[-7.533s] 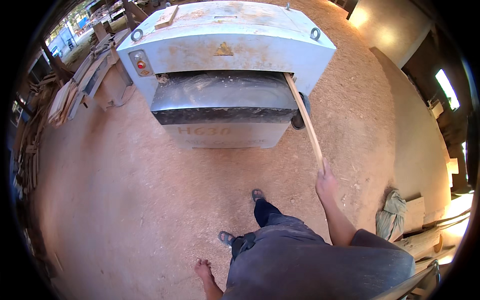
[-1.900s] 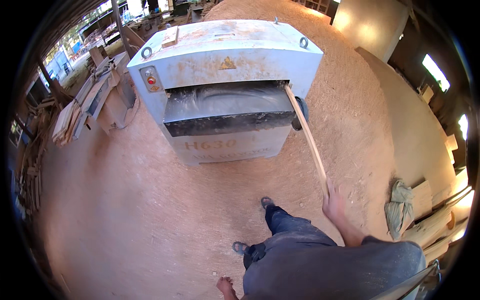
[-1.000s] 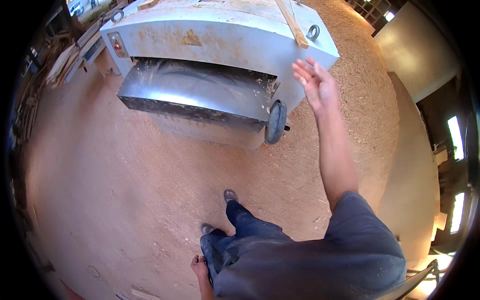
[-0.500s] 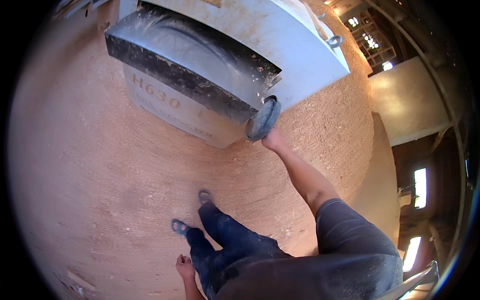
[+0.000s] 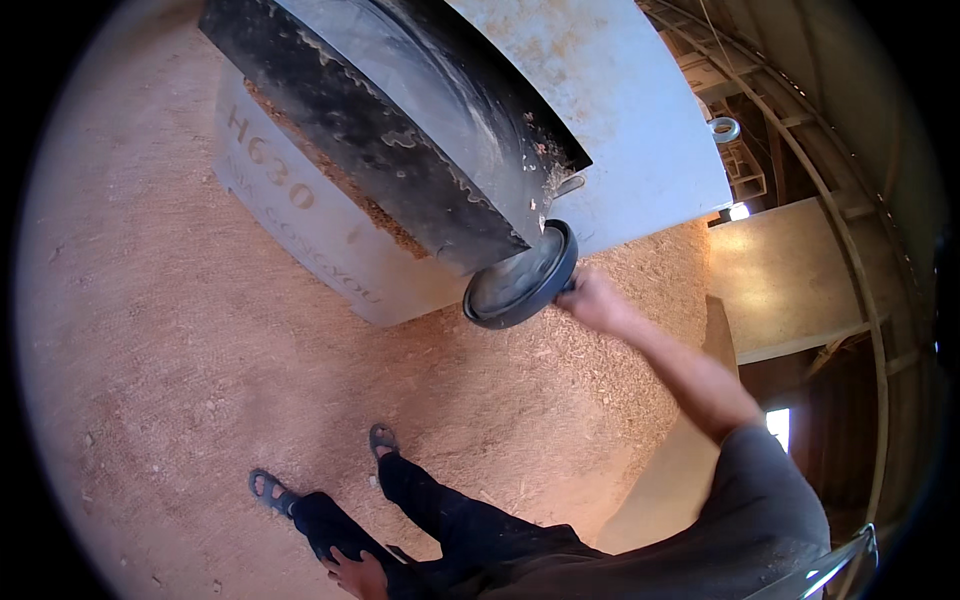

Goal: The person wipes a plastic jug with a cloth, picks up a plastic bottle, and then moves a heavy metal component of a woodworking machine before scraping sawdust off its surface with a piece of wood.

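My right hand is closed on the small handle of a dark, round handwheel. The wheel sits at the near corner of a large machine, with its broad face tilted. Above it runs the machine's black metal ledge, with worn paint and sawdust along it. A pale lower panel with lettering lies under that ledge. Down by my thigh, my left hand hangs with its fingers spread, holding nothing.
Sawdust and wood shavings cover the floor around my sandals. The machine's pale blue-white top juts to the right and carries a metal ring. A pale board stands farther right, beside timber framing.
My view has turned and come closer to the machine. My right hand stays on the handwheel's handle, now beside the wheel rather than below it. The left hand's fingers have spread.
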A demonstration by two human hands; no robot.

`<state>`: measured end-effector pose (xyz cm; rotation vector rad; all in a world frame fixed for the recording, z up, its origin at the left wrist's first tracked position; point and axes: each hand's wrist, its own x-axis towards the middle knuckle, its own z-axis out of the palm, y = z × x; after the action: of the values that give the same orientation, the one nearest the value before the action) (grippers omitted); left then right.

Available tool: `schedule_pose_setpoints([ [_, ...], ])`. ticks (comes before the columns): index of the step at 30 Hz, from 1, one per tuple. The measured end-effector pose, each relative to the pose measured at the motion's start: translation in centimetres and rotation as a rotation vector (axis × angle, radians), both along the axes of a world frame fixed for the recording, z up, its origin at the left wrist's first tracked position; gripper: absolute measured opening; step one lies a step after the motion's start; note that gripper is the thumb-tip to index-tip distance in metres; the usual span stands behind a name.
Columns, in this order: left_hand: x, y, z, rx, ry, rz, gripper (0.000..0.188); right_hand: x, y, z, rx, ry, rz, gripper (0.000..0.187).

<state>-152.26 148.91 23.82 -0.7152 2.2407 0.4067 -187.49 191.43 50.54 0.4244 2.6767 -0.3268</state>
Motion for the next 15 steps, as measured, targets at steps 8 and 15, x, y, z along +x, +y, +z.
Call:
schedule_pose_setpoints([
  [8,0.3,2.0,-0.6,0.12,0.011,0.005,0.074,4.4,-1.2,-8.2,-0.143,0.573,0.011,0.051],
  [15,1.8,0.9,-3.4,0.145,0.539,-0.25,0.068,3.4,3.0,-7.9,-0.325,0.597,-0.125,0.045],
])
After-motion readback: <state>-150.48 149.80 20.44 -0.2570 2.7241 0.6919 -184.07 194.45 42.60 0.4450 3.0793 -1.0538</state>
